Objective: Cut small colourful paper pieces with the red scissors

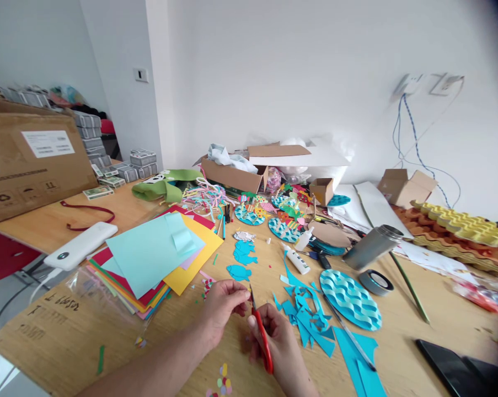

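Note:
My right hand (276,339) grips red-handled scissors (264,343), their blades pointing away from me. Beside the blades, my left hand (226,303) has thumb and fingertips pinched together; whatever lies between them is too small or hidden to make out. Just beyond the hands lies a blue paper fish (239,272), with more blue fish cutouts (244,252) and a small white cutout (244,236) behind it. Blue paper scraps (309,317) are heaped to the right of my right hand. Small coloured paper dots (223,380) lie on the table in front of me.
Coloured paper sheets (145,259) and a white power bank (81,245) lie left. Right are a wavy blue oval (350,298), a glue bottle (297,259), a pen (354,339), a steel flask (373,246), a tape roll (376,282) and a phone (451,366). Boxes (232,173) stand at the back.

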A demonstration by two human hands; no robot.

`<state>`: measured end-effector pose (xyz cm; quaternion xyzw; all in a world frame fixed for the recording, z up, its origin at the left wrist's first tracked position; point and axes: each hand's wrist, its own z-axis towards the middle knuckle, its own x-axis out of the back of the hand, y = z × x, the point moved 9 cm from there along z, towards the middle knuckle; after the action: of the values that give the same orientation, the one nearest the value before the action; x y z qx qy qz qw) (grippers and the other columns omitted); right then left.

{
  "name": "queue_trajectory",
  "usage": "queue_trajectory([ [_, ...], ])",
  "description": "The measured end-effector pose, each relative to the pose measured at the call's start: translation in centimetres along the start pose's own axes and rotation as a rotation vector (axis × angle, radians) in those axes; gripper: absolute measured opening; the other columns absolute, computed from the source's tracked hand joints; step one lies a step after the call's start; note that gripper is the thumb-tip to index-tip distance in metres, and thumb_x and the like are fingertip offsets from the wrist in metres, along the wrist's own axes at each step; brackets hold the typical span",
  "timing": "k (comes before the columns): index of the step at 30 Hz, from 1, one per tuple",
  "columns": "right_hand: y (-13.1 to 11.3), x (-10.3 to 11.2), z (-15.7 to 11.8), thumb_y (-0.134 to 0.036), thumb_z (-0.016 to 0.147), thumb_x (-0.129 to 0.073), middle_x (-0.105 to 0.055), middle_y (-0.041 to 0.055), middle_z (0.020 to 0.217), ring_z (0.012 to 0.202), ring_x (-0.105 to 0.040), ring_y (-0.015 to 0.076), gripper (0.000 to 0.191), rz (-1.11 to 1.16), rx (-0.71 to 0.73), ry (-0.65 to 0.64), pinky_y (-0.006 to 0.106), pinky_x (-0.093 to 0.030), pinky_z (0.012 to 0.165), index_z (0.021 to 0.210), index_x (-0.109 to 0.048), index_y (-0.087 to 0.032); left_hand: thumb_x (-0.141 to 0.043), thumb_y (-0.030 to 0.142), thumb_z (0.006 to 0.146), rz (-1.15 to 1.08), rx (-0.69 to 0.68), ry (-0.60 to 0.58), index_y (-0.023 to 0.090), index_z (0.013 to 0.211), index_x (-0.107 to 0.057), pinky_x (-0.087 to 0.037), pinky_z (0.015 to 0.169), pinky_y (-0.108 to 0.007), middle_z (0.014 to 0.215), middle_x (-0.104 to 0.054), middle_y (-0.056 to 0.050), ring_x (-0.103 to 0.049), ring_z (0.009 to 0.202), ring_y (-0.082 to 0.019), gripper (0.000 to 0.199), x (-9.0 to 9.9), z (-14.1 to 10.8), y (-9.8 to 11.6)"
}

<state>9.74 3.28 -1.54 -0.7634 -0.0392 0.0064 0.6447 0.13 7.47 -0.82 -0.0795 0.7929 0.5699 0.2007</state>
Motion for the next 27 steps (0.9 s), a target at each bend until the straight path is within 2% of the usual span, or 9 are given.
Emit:
queue_trajectory([
  [11, -0.11, 0.06, -0.05, -0.044, 0.073, -0.064, -0.045, -0.0102, 0.046, 0.029, -0.051, 0.0078, 0.035, -0.001, 0.02, -0.009, 0.014, -0.029, 0.029, 0.066, -0.04, -0.019, -0.064, 0.024, 0.06, 0.043, -0.02, -0.021, 0.013, 0.061, -0.057, -0.038, 0.053, -0.024, 0.052, -0.053, 0.001, -0.047, 0.052, -0.01, 0.013, -0.12, 0.07, 0.21],
  [27, -0.01, 0.02, 0.07, -0.047, 0.075, -0.06, -0.047, -0.0092, 0.045, 0.029, -0.051, 0.0077, 0.036, -0.005, 0.026, -0.015, 0.014, -0.029, 0.029, 0.066, -0.039, -0.019, -0.064, 0.023, 0.061, 0.013, -0.029, -0.028, 0.012, 0.064, -0.058, -0.038, 0.052, -0.023, 0.053, -0.055, 0.001, -0.047, 0.052, -0.009, 0.012, 0.09, 0.24, 0.35],
])
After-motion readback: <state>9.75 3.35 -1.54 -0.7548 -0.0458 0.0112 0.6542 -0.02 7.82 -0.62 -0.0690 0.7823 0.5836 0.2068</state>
